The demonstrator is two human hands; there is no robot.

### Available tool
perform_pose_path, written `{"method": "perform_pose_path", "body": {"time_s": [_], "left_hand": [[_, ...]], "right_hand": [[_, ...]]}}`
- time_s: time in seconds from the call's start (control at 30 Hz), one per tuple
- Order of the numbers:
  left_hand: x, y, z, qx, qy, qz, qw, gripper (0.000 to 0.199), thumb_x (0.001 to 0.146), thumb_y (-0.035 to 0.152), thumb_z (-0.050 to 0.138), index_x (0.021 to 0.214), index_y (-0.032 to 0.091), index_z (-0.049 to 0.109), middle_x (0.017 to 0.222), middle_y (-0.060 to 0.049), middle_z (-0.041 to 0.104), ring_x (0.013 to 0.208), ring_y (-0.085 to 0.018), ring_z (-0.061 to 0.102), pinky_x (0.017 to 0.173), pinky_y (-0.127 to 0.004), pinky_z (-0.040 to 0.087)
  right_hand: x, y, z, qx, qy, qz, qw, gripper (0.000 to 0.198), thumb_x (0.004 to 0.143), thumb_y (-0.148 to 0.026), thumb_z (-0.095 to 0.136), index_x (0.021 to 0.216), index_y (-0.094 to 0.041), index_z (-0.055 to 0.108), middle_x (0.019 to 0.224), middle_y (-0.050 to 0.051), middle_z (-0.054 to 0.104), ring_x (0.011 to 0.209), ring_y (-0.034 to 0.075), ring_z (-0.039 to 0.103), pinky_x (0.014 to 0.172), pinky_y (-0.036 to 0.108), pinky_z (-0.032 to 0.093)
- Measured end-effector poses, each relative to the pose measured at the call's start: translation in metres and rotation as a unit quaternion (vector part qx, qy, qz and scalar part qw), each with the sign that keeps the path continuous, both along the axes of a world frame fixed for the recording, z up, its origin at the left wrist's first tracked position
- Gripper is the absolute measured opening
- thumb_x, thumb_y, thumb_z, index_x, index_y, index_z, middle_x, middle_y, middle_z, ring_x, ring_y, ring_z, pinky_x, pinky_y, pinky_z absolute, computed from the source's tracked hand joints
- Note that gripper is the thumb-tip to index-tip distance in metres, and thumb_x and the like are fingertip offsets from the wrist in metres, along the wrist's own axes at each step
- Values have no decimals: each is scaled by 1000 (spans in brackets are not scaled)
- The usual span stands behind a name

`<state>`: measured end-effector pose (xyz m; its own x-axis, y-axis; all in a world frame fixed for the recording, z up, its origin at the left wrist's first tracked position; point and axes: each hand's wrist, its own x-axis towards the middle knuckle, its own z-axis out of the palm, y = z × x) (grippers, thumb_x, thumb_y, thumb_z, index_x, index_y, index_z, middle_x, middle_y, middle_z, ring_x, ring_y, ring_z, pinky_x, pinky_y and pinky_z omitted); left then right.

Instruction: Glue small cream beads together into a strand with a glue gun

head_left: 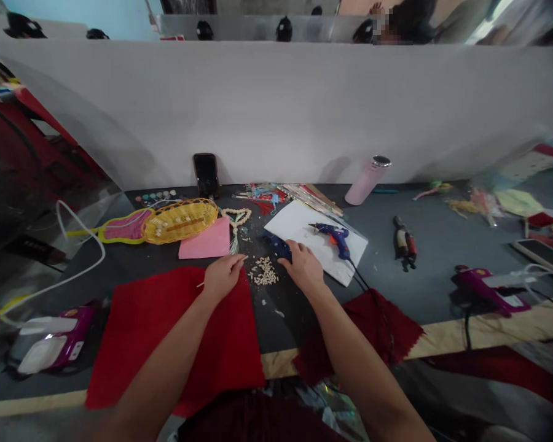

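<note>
Head view: the left hand is positioned over the red cloth, its grip closed, thumb to fingers, on a thin stick. The right hand is at a dark blue item, fingers partly curled; whether its grip has hold cannot be told. Loose pale beads lie on the desk between both hands. The yellow basket contains several pale pieces (apparently beads; detail is poor). The pink bottle conceals its contents.
</note>
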<state>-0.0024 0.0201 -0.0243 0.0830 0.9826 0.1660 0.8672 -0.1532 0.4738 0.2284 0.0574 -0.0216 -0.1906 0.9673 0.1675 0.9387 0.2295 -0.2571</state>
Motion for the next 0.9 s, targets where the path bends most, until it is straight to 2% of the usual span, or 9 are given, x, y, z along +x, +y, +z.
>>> {"method": "perform_pose_path", "body": {"time_s": [0.13, 0.23, 0.33, 0.4, 0.47, 0.53, 0.67, 0.8, 0.9], "left_hand": [[-1, 0, -2, -5, 0, -11, 1000, 31, 87, 28, 42, 111, 27, 61, 112, 0, 65, 101, -18, 60, 87, -29, 45], [-2, -1, 1, -8, -3, -22, 1000, 31, 87, 26, 42, 112, 26, 61, 113, 0, 65, 102, -18, 59, 88, -30, 45], [-3, -1, 3, -14, 0, -32, 999, 32, 87, 26, 41, 113, 24, 60, 114, -2, 64, 103, -20, 59, 88, -31, 45], [-4, -1, 1, -14, 2, -35, 999, 32, 87, 27, 41, 113, 24, 59, 115, -2, 64, 104, -20, 58, 87, -31, 45], [-5, -1, -2, -11, 0, -37, 999, 33, 87, 27, 41, 114, 25, 59, 115, -1, 63, 104, -20, 58, 87, -31, 45], [-5, 0, -4, -8, -4, -41, 999, 32, 87, 27, 41, 114, 26, 59, 115, -1, 63, 104, -19, 58, 88, -30, 44], [-6, 2, -1, -19, -8, -45, 999, 32, 87, 27, 41, 114, 25, 59, 115, -1, 63, 105, -19, 58, 87, -30, 44], [-5, 2, 6, -41, -5, -38, 998, 33, 87, 30, 40, 113, 25, 60, 114, -1, 64, 102, -20, 59, 84, -30, 45], [-4, 1, 5, -40, -9, -38, 998, 34, 89, 32, 38, 113, 25, 60, 112, -2, 65, 101, -19, 59, 84, -30, 45]], "right_hand": [[1, 0, -2, 31, -11, 9, 999, 48, 82, -40, 56, 122, -17, 44, 103, 13, 59, 100, 28, 47, 82, 37, 37], [-2, -3, 3, 68, 5, 20, 998, 37, 84, -34, 52, 117, -17, 52, 107, 13, 58, 99, 28, 45, 85, 38, 36], [-6, -5, 9, 106, 40, 59, 992, 24, 88, -25, 46, 106, -17, 59, 104, 11, 60, 97, 25, 47, 87, 36, 36], [-8, -6, 10, 105, 75, 89, 988, 22, 88, -21, 43, 100, -18, 61, 98, 9, 62, 93, 22, 50, 86, 33, 38], [-9, -7, 9, 70, 111, 113, 985, 20, 88, -21, 44, 97, -19, 61, 94, 7, 63, 87, 19, 54, 81, 30, 40], [-6, -8, 8, 4, 123, 149, 981, 16, 86, -21, 47, 94, -20, 61, 91, 4, 64, 81, 16, 56, 74, 27, 41], [2, -13, 16, -124, 88, 189, 970, 11, 82, -21, 51, 89, -21, 60, 81, 0, 64, 71, 14, 58, 65, 24, 38], [2, -17, 31, -173, 61, 180, 966, 8, 81, -22, 54, 85, -20, 60, 77, 1, 64, 67, 13, 57, 58, 22, 35], [-2, -18, 33, -183, 58, 184, 964, 8, 81, -19, 53, 81, -20, 61, 79, 3, 64, 70, 14, 57, 61, 23, 35]]}}
